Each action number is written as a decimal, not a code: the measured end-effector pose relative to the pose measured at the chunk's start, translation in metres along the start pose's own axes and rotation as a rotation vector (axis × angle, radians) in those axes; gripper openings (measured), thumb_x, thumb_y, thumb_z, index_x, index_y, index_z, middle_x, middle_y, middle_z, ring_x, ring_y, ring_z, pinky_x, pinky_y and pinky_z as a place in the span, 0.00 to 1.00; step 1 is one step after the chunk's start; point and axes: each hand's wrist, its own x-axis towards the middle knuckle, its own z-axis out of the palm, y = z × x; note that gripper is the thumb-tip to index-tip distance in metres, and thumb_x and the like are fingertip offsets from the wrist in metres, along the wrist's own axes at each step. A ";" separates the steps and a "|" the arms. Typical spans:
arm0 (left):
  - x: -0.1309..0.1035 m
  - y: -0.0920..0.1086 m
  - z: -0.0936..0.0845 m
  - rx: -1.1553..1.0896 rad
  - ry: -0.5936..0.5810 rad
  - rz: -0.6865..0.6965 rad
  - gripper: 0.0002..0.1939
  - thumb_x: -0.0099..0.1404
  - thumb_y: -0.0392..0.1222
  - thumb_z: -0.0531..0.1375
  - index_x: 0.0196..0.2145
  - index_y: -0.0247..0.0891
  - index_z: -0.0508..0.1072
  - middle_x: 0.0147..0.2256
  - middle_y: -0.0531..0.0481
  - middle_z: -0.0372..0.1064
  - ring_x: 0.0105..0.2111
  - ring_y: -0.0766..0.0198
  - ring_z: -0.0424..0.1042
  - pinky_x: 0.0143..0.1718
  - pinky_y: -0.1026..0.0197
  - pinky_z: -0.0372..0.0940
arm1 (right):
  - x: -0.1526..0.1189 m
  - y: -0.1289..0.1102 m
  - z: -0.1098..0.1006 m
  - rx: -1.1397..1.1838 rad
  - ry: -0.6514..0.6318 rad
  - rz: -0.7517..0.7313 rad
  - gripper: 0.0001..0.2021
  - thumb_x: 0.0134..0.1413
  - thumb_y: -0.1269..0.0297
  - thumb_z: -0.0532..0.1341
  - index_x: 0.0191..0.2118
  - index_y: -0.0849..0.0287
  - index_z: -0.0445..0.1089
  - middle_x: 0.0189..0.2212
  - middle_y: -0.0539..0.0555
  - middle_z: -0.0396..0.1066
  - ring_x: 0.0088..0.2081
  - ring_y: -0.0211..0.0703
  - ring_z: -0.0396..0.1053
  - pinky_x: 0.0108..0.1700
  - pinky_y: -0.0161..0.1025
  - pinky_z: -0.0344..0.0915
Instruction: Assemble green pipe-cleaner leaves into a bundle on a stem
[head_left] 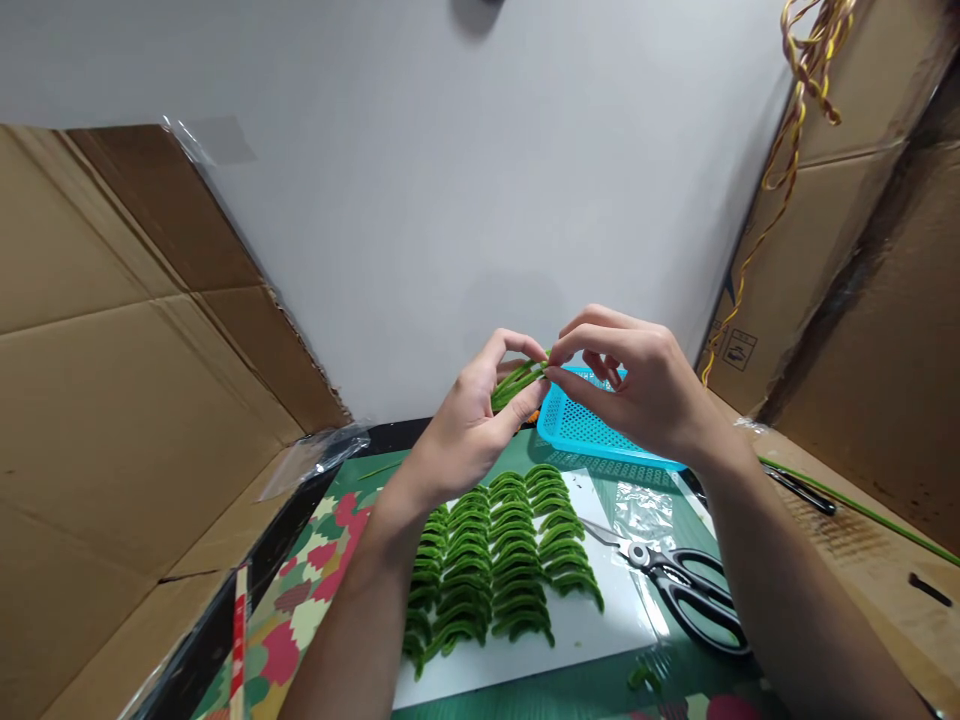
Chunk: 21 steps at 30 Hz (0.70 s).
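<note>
My left hand (472,405) is closed around a small bundle of green pipe cleaners (516,385), raised above the table. The fingertips of my right hand (641,375) pinch the end of the same bundle, touching my left fingertips. What exactly lies between the right fingertips is partly hidden. Below my hands, several rows of short, curved green fuzzy pieces (517,560) lie on a white sheet (607,625). My left forearm covers part of the leftmost row.
Black-handled scissors (679,580) lie on the right, blades partly open. Behind my right hand stands a blue perforated basket (585,430). Cardboard panels (112,300) flank both sides. A long green stem (862,505) lies far right; clear plastic (643,512) rests near the scissors.
</note>
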 end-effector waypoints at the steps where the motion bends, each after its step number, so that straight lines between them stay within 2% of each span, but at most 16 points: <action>1: 0.000 -0.001 0.000 0.020 0.001 0.012 0.11 0.77 0.47 0.61 0.51 0.42 0.66 0.41 0.51 0.73 0.37 0.67 0.70 0.38 0.63 0.66 | 0.000 0.000 0.000 0.002 -0.004 -0.002 0.03 0.67 0.65 0.66 0.39 0.54 0.77 0.37 0.48 0.74 0.31 0.35 0.66 0.34 0.40 0.63; 3: 0.001 -0.002 0.000 0.051 0.002 0.034 0.10 0.77 0.47 0.61 0.48 0.41 0.67 0.43 0.49 0.74 0.42 0.65 0.71 0.42 0.62 0.66 | 0.000 0.000 0.000 -0.006 -0.015 -0.007 0.04 0.67 0.65 0.65 0.39 0.55 0.76 0.37 0.49 0.73 0.31 0.35 0.66 0.34 0.40 0.63; 5: 0.001 -0.003 0.001 0.065 0.000 0.036 0.10 0.77 0.48 0.61 0.45 0.40 0.68 0.43 0.49 0.73 0.42 0.64 0.70 0.42 0.62 0.66 | -0.001 0.000 0.001 -0.025 -0.026 -0.014 0.05 0.68 0.65 0.64 0.39 0.55 0.76 0.38 0.49 0.73 0.31 0.35 0.65 0.33 0.40 0.62; 10: 0.002 -0.004 0.002 0.131 0.007 0.009 0.12 0.77 0.51 0.60 0.42 0.40 0.71 0.39 0.52 0.71 0.31 0.70 0.64 0.33 0.63 0.61 | -0.002 0.001 0.001 -0.049 -0.015 -0.054 0.06 0.68 0.67 0.62 0.38 0.54 0.77 0.38 0.50 0.74 0.30 0.35 0.62 0.33 0.40 0.62; 14: 0.002 -0.004 0.006 0.175 0.049 0.058 0.12 0.79 0.51 0.58 0.47 0.41 0.74 0.34 0.55 0.67 0.27 0.71 0.60 0.30 0.64 0.59 | -0.001 0.001 -0.001 -0.032 0.033 -0.074 0.06 0.66 0.69 0.63 0.38 0.55 0.78 0.38 0.50 0.74 0.29 0.35 0.62 0.32 0.40 0.61; 17: 0.003 -0.007 0.010 0.162 0.120 0.131 0.10 0.79 0.49 0.58 0.52 0.44 0.72 0.31 0.58 0.62 0.27 0.71 0.59 0.28 0.65 0.59 | 0.000 0.002 -0.002 -0.006 0.070 -0.084 0.05 0.65 0.69 0.64 0.38 0.56 0.79 0.37 0.50 0.74 0.29 0.34 0.63 0.32 0.40 0.61; 19: 0.004 -0.010 0.012 0.134 0.148 0.157 0.06 0.78 0.47 0.60 0.47 0.44 0.71 0.29 0.59 0.60 0.26 0.72 0.59 0.28 0.65 0.58 | 0.000 0.004 -0.001 0.018 0.078 -0.100 0.05 0.65 0.69 0.65 0.37 0.56 0.79 0.36 0.50 0.75 0.29 0.34 0.63 0.32 0.40 0.61; 21: 0.004 -0.012 0.011 0.111 0.142 0.143 0.07 0.77 0.46 0.60 0.41 0.42 0.70 0.29 0.59 0.62 0.25 0.73 0.59 0.27 0.65 0.58 | 0.000 0.005 -0.001 0.042 0.077 -0.116 0.05 0.64 0.70 0.66 0.36 0.56 0.79 0.36 0.49 0.75 0.28 0.33 0.63 0.31 0.39 0.61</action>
